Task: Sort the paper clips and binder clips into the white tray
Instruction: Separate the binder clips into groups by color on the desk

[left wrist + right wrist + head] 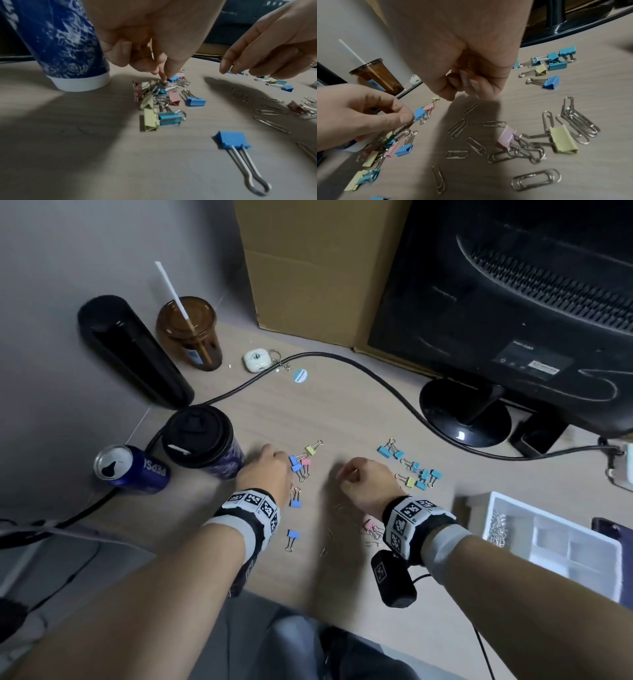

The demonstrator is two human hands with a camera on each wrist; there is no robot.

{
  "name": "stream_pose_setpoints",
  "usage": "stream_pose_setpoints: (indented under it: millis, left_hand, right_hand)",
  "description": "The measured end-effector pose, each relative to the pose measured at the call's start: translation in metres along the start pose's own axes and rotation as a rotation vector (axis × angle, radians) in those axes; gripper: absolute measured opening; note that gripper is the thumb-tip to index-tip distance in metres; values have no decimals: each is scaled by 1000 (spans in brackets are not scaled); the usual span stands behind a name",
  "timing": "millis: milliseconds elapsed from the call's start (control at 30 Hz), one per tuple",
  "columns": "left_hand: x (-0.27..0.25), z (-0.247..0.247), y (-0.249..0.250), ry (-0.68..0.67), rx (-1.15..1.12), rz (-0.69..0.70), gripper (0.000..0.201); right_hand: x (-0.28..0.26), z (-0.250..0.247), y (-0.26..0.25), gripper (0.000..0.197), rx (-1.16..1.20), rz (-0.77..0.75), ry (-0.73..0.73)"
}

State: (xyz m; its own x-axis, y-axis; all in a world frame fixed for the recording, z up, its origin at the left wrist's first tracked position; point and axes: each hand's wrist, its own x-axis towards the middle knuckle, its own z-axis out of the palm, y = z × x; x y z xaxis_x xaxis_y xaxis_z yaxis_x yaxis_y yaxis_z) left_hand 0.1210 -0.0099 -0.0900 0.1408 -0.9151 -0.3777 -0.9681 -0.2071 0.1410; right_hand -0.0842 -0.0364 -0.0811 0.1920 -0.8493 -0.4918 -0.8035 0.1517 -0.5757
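Observation:
Coloured binder clips lie in two groups on the wooden desk, one left point(301, 463) and one right point(414, 470). Loose silver paper clips point(458, 127) are scattered between and nearer me. My left hand point(267, 470) reaches into the left pile point(154, 102), and its thumb and fingertip pinch the wire handle of a binder clip point(407, 124) there. My right hand point(366, 477) hovers above the paper clips with its fingers curled toward the palm point(467, 83); nothing shows in them. The white tray point(496, 501) sits at the right edge, with paper clips point(496, 529) in its left compartment.
A lidded blue coffee cup point(198, 440) stands just left of my left hand, with a Pepsi can point(133, 470) beside it. Behind are a brown iced drink point(190, 333), a black cylinder point(130, 350), a cardboard box point(318, 268), a monitor stand point(466, 412) and a black cable point(342, 361).

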Motion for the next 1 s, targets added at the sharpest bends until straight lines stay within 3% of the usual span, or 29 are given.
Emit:
stream_pose_setpoints:
  millis: [100,300,633,733,1000]
  left_hand:
    - [4,1,1,6,-24,-10,20]
    - [11,3,5,-10,-15,-33,14]
    - [-3,1,1,5,-113,-38,13]
    - [-8,-2,3,27,-121,-24,21]
    - [-22,-16,7,40,-203,25,8]
  right_hand:
    - [-3,-3,6,17,-51,-50,11]
    - [-10,1,22,41,-150,-170,-134]
    - [-13,10,11,13,-275,-229,-96]
    - [-12,10,10,8,-284,-216,-109]
    - [-11,-8,23,12,-79,-90,72]
